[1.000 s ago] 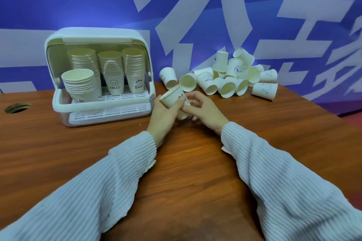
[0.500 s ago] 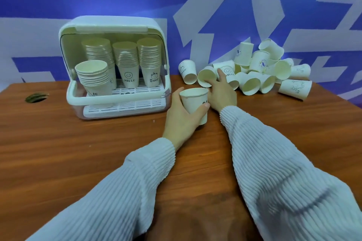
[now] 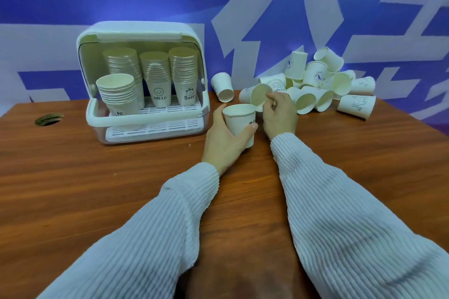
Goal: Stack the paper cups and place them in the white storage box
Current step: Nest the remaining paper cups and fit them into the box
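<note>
Four cup stacks (image 3: pixel 155 75) in storage box (image 3: pixel 143 31), each hand one cup

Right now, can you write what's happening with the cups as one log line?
left hand: holds upright cup | right hand: pinches tilted cup from pile | storage box: open, four stacks inside

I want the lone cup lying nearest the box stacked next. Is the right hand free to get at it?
Probably not yet: the right hand already pinches a cup from the pile, though nothing blocks the lone cup.
</note>
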Demonstrator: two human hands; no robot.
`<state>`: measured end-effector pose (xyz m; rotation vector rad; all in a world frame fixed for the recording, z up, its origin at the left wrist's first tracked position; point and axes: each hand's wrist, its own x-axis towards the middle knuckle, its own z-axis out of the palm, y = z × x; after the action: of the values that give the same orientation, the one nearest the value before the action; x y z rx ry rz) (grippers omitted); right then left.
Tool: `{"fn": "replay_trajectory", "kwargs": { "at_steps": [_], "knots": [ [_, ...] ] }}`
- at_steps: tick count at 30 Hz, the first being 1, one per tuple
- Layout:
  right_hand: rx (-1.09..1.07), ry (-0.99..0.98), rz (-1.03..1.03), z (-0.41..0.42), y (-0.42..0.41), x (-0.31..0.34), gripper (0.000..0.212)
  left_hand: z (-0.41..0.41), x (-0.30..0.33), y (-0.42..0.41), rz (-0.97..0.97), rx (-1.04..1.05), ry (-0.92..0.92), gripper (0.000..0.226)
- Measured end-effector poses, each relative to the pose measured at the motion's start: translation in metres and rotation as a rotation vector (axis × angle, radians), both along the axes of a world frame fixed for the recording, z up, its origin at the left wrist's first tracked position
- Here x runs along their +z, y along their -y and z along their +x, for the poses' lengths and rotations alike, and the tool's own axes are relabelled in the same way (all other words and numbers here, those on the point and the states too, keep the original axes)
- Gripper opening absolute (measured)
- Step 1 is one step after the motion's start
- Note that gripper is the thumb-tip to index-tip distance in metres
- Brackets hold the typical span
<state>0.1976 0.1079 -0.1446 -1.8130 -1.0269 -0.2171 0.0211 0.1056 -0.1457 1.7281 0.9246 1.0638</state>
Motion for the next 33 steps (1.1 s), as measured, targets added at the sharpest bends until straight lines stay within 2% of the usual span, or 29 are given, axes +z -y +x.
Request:
{"fn": "replay_trajectory", "kwargs": {
  "at_steps": [5,12,17,21,23,29,33],
  "knots": [
    [0.05,-0.252,0.196,-0.029,0.038,0.008,0.028,-0.022,0.007,0.021,0.023,0.079,0.077,0.068],
    [0.23,-0.38,0.388,-0.105,0.034,0.054,0.022,-0.122,0.046,0.01,0.193,0.273,0.18,0.061],
    [0.372,-0.235,0.36,-0.173,-0.011,0.089,0.016,-0.192,0.065,-0.023,0.216,0.51,0.269,0.062],
    [0.426,-0.148,0.328,-0.214,-0.056,0.109,0.013,-0.221,0.062,-0.048,0.233,0.562,0.143,0.063],
    [0.44,-0.087,0.279,-0.23,-0.075,0.111,0.013,-0.227,0.056,-0.055,0.227,0.573,0.136,0.064],
    [0.438,0.267,-0.046,-0.253,-0.105,0.121,0.027,-0.232,0.051,-0.068,0.186,0.603,0.241,0.062],
    [0.385,0.318,-0.257,-0.258,-0.112,0.131,0.035,-0.23,0.052,-0.076,0.19,0.58,0.229,0.068]
  ]
}}
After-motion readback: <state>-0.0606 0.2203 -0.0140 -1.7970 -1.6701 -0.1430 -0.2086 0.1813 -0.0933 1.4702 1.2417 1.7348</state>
